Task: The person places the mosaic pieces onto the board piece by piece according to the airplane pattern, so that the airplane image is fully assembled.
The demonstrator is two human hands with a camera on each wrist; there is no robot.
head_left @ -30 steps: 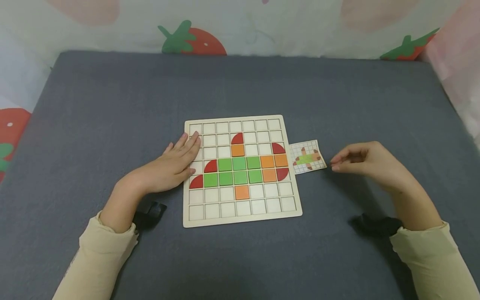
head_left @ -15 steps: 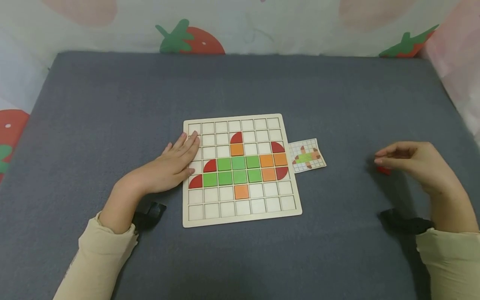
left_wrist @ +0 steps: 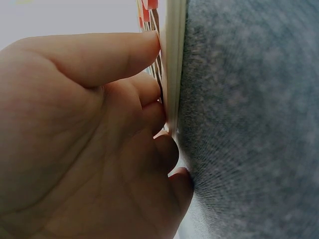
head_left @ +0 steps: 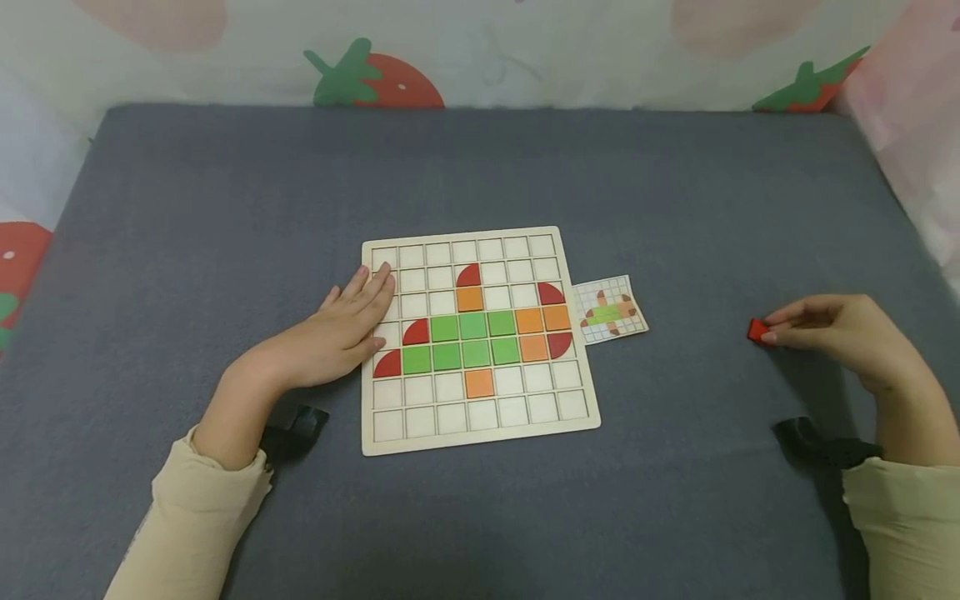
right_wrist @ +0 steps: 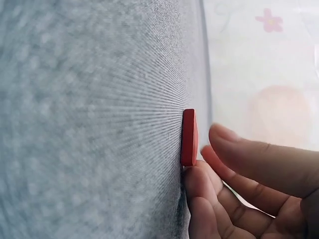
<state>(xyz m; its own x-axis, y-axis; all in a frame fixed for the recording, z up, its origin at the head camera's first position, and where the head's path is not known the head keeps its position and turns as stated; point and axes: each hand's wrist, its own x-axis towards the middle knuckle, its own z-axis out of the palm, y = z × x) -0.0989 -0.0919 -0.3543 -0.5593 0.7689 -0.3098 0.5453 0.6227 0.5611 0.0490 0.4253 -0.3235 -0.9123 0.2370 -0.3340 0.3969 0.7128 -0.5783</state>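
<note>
My left hand (head_left: pixel 336 337) lies spread over the left edge of a light wooden grid board (head_left: pixel 525 430), fingers fairly straight. In the left wrist view, the thumb (left_wrist: pixel 124 55) touches the board's edge. Green squares (head_left: pixel 474 339), orange squares (head_left: pixel 533 334) and red quarter-round pieces (head_left: pixel 387 364) fill some cells of the grid. Far to the right, my right hand (head_left: pixel 851 335) has its fingertips at a small red piece (head_left: pixel 757 331) on the table. Close up, fingers touch the lower end of this red piece (right_wrist: pixel 189 137), while the thumb (right_wrist: pixel 234 144) stands apart from it.
A small printed pattern card (head_left: pixel 613 308) lies at the board's right side, its left edge against the board. Dark grey cloth (head_left: pixel 225 192) covers the table. Strawberry-print fabric (head_left: pixel 570 62) hangs behind the far edge.
My right hand has moved right, from beside the card to the red piece, which has come into sight at the fingertips. The left hand stays on the board.
</note>
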